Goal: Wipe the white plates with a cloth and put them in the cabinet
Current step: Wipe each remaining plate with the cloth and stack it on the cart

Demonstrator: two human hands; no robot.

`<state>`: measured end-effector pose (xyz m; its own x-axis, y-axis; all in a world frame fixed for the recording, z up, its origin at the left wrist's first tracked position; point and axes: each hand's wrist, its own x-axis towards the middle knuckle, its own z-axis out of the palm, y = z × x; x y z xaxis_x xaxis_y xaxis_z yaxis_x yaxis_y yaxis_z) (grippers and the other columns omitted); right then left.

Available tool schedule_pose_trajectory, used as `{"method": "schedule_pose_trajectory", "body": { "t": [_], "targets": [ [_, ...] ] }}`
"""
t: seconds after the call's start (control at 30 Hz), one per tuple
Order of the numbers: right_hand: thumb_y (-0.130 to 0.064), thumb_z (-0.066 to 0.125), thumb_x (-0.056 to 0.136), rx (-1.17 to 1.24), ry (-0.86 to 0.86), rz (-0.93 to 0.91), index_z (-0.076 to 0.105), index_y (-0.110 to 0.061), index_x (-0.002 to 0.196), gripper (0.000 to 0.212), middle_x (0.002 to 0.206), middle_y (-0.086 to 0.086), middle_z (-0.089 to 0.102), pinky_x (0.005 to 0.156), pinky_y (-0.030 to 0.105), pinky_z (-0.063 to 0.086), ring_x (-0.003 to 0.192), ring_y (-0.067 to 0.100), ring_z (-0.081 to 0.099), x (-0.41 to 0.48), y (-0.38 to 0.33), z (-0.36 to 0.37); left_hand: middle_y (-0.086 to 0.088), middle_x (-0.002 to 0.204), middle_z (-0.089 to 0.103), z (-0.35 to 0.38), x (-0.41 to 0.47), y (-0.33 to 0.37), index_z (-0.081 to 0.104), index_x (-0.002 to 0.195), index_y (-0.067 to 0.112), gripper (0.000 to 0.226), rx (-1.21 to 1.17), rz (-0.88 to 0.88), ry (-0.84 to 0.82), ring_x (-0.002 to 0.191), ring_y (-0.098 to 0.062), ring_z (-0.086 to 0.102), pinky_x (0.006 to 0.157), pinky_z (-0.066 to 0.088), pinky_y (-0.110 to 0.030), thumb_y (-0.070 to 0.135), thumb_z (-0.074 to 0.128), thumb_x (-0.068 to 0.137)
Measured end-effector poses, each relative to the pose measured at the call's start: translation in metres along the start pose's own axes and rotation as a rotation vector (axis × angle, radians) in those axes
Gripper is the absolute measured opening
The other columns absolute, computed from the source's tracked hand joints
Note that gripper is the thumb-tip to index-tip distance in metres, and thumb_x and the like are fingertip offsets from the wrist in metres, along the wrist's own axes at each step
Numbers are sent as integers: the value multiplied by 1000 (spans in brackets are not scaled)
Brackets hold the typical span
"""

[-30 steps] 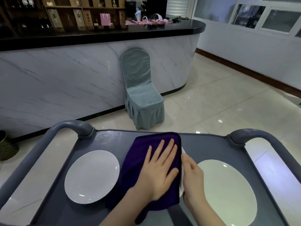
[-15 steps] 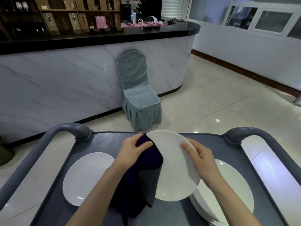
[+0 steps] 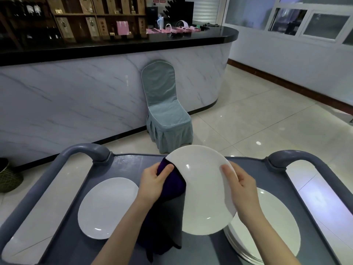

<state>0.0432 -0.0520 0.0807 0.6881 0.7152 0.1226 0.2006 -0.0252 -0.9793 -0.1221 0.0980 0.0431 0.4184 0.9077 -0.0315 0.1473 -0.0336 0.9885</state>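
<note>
On the cart [image 3: 122, 165], left to right: a lone plate [image 3: 107, 207] lying flat, the cloth [image 3: 172, 203] hanging from the left hand [image 3: 154, 182] against a raised plate [image 3: 202, 188] held by the right hand [image 3: 240, 186], then a plate stack [image 3: 271, 226] partly beneath it; behind, a chair [image 3: 166, 111] backed against the counter [image 3: 76, 96].

Tilted white plate [image 3: 202, 190], round and glossy, with my right hand [image 3: 240, 186] gripping its right rim. My left hand [image 3: 154, 180] pinches the purple cloth [image 3: 172, 207] against its left rim, and the cloth hangs below. 1 single plate [image 3: 107, 207] lies flat left of my grip; a stack of plates [image 3: 271, 226] lies beneath my right wrist.
</note>
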Motion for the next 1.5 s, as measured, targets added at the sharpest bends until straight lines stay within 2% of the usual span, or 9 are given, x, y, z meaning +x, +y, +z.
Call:
{"method": "schedule_pose_trajectory", "body": {
  "t": [0.23, 0.5, 0.77, 0.93, 1.03, 1.13, 1.23, 1.37, 1.5],
  "targets": [
    [-26, 60, 98, -250, -301, -150, 73, -40, 96, 18, 97, -29, 71, 77, 4, 41, 94, -11, 63, 8, -14, 9, 12, 60, 65, -5, 10, 35, 68, 67, 21, 21, 288, 217, -313, 53, 3, 54, 51, 39, -11, 32, 71, 85],
    [-30, 58, 99, 47, 40, 68, 75, -41, 94, 21, 96, -20, 74, 73, 21, 48, 86, -3, 67, -9, 3, 13, 3, 69, 72, -6, -12, 3, 68, 79, 8, 24, -88, -124, 106, 60, -6, 65, 52, 50, -19, 29, 67, 91],
    [-27, 60, 98, -252, -341, -96, 75, -30, 93, 17, 92, -22, 73, 72, 4, 42, 88, -6, 64, 11, -6, 11, -1, 73, 71, -15, 8, 19, 69, 75, 16, 22, 314, 125, -325, 60, -4, 61, 54, 44, -18, 34, 69, 87],
    [-24, 57, 100, 154, 206, 44, 74, -22, 86, 22, 77, -16, 70, 63, 8, 46, 69, -1, 60, 4, 5, 28, 7, 71, 75, 4, -10, 3, 71, 79, 18, 20, -291, -211, 197, 64, -7, 69, 53, 52, -18, 32, 66, 92],
    [-26, 50, 102, 266, 371, 183, 69, -30, 90, 23, 84, -21, 71, 60, 6, 46, 75, -6, 63, -13, 14, 49, 6, 68, 72, 19, -17, -7, 70, 76, 16, 25, -338, -329, 374, 68, -12, 65, 57, 52, -23, 34, 66, 92],
    [-31, 52, 101, 174, 191, 196, 61, -37, 103, 10, 100, -17, 69, 71, 18, 47, 93, 1, 64, -9, 23, 40, 4, 69, 72, 8, -12, -8, 69, 76, 13, 25, -291, -271, 361, 70, -15, 65, 58, 53, -24, 32, 66, 92],
    [-35, 63, 95, -60, 32, 16, 59, -41, 104, 13, 99, -22, 70, 72, 10, 46, 90, -3, 64, 13, 20, 16, 10, 65, 71, -6, -6, 0, 69, 74, 18, 21, -95, -88, 242, 63, -4, 64, 52, 49, -15, 31, 67, 91],
    [-47, 57, 95, -474, -354, -158, 60, -43, 79, 16, 78, -26, 65, 68, 9, 41, 76, -4, 58, 36, -1, 9, 9, 67, 69, 0, 0, 15, 69, 71, 23, 17, 244, 148, -59, 61, -2, 60, 53, 44, -13, 31, 72, 85],
    [-43, 59, 96, -441, -329, -213, 50, -33, 60, 38, 56, -14, 47, 56, 16, 32, 57, 3, 40, 36, -3, 13, 7, 69, 68, 4, -2, 18, 69, 72, 23, 16, 214, 180, -99, 61, -3, 59, 54, 43, -13, 30, 72, 85]
  ]
}}
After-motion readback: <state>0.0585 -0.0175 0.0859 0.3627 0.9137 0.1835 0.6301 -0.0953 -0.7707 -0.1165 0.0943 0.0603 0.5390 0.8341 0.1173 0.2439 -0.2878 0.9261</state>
